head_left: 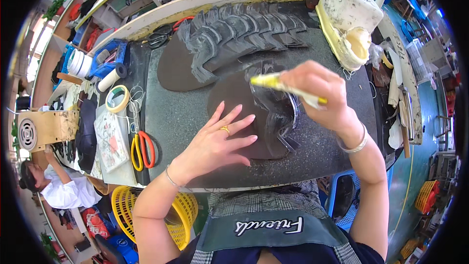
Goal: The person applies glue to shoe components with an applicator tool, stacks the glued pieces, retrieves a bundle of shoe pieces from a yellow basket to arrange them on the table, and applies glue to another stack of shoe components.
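Counter (185,112) first, dark and speckled, carrying everything we note. Near its middle lies the dark oval piece (237,100), with a glossy wet patch on its right side. Our left hand (215,142) rests flat on the piece's lower left part, fingers spread, pinning it down. Our right hand (320,95) hovers over the piece's right edge, fingers pinching the yellow brush (288,88). The brush's long axis runs left to right, tip pointing left toward the wet patch. Right hand is nearer that patch.
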{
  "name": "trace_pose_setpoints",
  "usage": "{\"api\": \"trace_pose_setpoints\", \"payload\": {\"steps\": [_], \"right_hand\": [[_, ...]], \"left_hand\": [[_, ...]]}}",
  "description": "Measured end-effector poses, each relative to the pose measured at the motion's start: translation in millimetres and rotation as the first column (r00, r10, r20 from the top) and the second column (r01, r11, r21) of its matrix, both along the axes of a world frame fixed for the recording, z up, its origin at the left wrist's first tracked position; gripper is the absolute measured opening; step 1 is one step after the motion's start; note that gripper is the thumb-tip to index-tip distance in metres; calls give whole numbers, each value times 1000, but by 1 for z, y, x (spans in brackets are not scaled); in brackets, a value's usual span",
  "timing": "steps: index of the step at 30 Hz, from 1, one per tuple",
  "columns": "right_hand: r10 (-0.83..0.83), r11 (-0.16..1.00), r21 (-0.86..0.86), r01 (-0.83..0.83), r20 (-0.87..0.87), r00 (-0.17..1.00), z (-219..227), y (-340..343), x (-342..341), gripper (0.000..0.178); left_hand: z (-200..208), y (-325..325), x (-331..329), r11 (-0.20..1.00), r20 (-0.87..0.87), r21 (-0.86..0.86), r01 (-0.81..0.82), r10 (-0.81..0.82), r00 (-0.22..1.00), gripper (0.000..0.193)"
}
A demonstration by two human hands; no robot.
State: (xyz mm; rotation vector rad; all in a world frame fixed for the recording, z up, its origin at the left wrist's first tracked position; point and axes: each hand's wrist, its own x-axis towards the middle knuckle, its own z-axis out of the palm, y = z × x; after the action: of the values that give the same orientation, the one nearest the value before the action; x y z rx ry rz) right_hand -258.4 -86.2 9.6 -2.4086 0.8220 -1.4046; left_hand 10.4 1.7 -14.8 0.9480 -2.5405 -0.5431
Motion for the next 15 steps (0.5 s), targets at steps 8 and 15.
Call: {"api": "trace_pose_setpoints", "payload": {"steps": [8,15], "right_hand": [[35,925,371,-87,143,989,-51,80,-72,14],[-168,939,344,-13,493,854,-24,56,-59,11]], "left_hand": [[-10,15,-17,969,179,-245,-40,86,980,49],[5,-32,-16,787,-255,255,-562,616,746,25]]}}
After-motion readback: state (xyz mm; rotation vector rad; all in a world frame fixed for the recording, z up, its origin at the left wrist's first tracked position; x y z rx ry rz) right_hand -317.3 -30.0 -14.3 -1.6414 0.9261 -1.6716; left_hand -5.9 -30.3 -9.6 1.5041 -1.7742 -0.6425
